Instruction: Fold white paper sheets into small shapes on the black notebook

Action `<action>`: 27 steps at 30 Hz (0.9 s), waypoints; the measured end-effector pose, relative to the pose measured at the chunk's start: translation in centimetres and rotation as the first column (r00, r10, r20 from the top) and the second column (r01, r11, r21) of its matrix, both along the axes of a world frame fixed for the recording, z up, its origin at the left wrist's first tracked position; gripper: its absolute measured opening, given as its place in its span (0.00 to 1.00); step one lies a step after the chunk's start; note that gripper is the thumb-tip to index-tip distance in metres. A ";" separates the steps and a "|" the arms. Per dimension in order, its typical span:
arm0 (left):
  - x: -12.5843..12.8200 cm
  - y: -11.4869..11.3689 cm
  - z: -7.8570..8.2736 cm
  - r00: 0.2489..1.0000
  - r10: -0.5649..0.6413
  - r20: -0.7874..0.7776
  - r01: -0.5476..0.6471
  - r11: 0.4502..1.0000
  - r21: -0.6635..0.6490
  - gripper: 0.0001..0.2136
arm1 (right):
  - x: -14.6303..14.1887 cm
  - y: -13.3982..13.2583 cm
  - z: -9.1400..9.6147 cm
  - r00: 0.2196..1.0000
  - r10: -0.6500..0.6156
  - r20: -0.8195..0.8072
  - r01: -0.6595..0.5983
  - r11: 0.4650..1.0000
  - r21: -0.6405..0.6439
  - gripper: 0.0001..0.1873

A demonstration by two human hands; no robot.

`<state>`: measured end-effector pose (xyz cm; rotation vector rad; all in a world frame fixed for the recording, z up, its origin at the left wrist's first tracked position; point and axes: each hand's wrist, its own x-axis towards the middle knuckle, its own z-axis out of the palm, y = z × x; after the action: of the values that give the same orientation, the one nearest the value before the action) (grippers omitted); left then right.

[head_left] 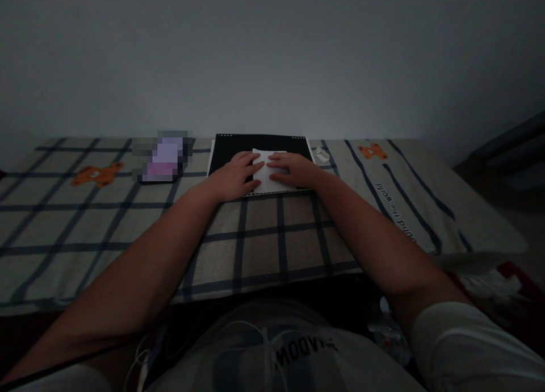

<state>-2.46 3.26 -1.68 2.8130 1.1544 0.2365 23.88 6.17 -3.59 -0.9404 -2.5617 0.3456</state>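
Observation:
A small white sheet of paper (264,179) lies on a black board-like pad (230,147) with punched holes along its far edge. My left hand (239,176) rests on the left side of the paper, fingers spread and pointing right. From the other side, my right hand (293,169) lies flat with its fingers apart on the right part of the sheet. The fingertips of both hands come close together near the paper's middle. A vertical crease seems to run down the sheet between them.
A checked cloth (259,233) covers the table. To the left lies a phone-like object (164,159), blurred by pixels. A small crumpled whitish piece (322,155) sits right of the pad. Behind the table rises a plain wall (255,57). A cable (242,324) hangs over my shirt.

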 end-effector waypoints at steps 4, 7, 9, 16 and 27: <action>-0.1 -0.1 0.1 1.000 -0.012 -0.013 0.012 1.000 0.008 0.31 | -0.1 -0.1 0.1 1.000 0.001 -0.003 -0.001 1.000 -0.002 0.23; -0.1 -0.2 0.4 0.998 0.004 -0.062 -0.004 1.000 0.007 0.32 | -0.2 -0.1 0.1 1.000 -0.005 0.008 0.005 1.000 -0.006 0.24; -0.1 -0.3 0.6 0.996 0.013 -0.093 -0.012 1.000 0.009 0.32 | -0.3 -0.1 0.2 1.000 -0.012 0.010 0.012 1.000 -0.007 0.24; 0.0 -0.5 0.8 0.991 0.027 -0.128 -0.027 1.000 0.003 0.33 | -0.3 -0.1 0.2 1.000 0.007 0.007 -0.007 1.000 0.000 0.23; -0.1 -0.5 0.6 0.993 0.029 -0.117 -0.031 0.999 -0.015 0.33 | -0.3 0.0 0.1 1.000 0.017 0.014 -0.017 1.000 0.010 0.22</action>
<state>-2.54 2.79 -1.09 2.8301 1.2158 0.0640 23.61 6.19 -3.50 -0.9208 -2.5829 0.3319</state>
